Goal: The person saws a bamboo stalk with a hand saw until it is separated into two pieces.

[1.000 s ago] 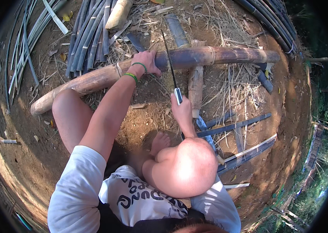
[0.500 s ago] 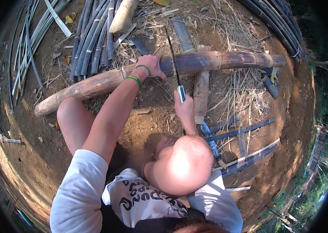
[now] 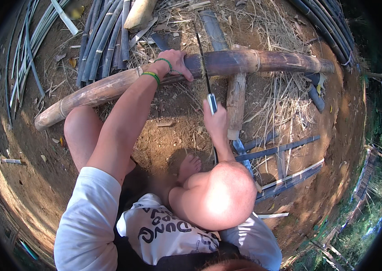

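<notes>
A thick brown bamboo pole lies crosswise in front of me. My left hand, with green bands at the wrist, grips its top left of the middle, thumb toward me. My right hand is closed round the white-and-dark handle of a handsaw. The narrow dark blade lies across the pole, just right of my left hand, its tip pointing away from me. How deep it sits in the bamboo I cannot tell. A wooden piece runs under the pole, right of the saw.
Dark bamboo lengths and thin split strips lie at the far left. More dark poles are bundled at the far right. Pale shavings litter the dirt. A slatted bamboo frame lies by my right knee.
The saw has drawn slightly toward me across the pole. My left hand keeps its place on the bamboo. The whole view has shifted a little, and my foot shows more.
</notes>
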`<state>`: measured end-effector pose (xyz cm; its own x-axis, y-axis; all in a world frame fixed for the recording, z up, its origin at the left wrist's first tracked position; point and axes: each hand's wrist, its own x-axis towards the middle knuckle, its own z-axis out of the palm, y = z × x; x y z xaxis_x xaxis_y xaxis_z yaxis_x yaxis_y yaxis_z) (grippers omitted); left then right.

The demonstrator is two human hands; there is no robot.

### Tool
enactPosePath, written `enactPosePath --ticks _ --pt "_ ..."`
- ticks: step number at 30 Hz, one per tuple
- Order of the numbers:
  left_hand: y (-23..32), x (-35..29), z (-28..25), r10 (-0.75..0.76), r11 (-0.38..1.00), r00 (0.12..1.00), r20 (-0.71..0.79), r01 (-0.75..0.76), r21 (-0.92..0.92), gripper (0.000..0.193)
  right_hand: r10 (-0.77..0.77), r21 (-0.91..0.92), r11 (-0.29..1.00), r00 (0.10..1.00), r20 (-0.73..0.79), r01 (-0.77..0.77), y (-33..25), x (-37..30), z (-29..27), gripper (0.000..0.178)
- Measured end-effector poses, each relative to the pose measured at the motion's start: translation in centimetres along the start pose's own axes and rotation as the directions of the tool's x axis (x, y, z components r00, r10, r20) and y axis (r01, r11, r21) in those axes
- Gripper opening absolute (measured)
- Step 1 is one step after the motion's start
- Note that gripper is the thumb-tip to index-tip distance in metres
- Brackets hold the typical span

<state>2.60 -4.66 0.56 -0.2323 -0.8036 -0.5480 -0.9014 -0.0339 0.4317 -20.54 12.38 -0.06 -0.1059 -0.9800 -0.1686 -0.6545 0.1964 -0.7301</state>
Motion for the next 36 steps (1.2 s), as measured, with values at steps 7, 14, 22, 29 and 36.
enactPosePath --ticks 7,14,22,29,36 --pt "-0.4 0.9 -0.4 0.029 1.000 1.000 0.000 -0.029 -0.010 0.112 0.020 -0.077 0.997 1.000 -0.004 -0.020 1.1 -2.1 -1.3 0.048" --pt "-3.0 3.1 0.0 0.038 0.992 0.998 0.045 -0.032 -0.126 0.110 0.008 -0.044 0.999 0.997 0.075 -0.004 -2.0 1.2 0.1 0.049" --pt "-2.0 2.7 -0.9 0.039 0.991 0.994 0.107 -0.025 -0.129 0.121 0.198 0.000 0.980 0.978 0.071 -0.198 3.3 -12.2 -6.4 0.040" --pt "1.6 -1.9 2.5 0.054 0.995 0.988 -0.145 -0.041 0.092 0.110 0.034 0.144 0.989 0.999 0.038 -0.039 1.8 -8.9 -7.2 0.037" --pt "1.6 -4.4 7.6 0.144 0.982 0.860 -0.489 -0.066 0.175 0.104 -0.081 0.033 0.996 0.997 0.017 0.081 2.1 -9.1 -6.6 0.032"
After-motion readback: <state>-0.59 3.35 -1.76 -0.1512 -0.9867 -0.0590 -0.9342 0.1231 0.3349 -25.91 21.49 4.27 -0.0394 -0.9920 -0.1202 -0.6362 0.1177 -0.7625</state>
